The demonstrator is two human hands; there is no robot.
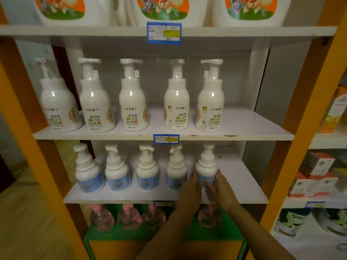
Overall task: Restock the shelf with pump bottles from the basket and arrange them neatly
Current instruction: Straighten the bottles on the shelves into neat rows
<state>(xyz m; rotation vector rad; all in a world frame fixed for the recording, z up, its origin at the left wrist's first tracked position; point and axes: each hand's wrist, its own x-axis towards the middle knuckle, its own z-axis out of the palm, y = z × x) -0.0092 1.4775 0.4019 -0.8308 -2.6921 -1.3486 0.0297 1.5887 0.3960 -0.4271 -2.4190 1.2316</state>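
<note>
Several white pump bottles with blue labels stand in a row on the lower white shelf (112,197). The rightmost blue-label bottle (206,166) stands upright near the shelf's front. My left hand (190,192) presses against its left side and my right hand (219,188) against its right side, so both hands clasp its lower body. The bottle's label is partly hidden by my fingers. No basket is in view.
The shelf above (244,128) carries several taller white pump bottles. Pink clear spray bottles (102,218) stand below on a green unit. Orange uprights (304,128) frame the rack. Boxed goods (317,166) fill a neighbouring rack on the right. Bare shelf lies right of the held bottle.
</note>
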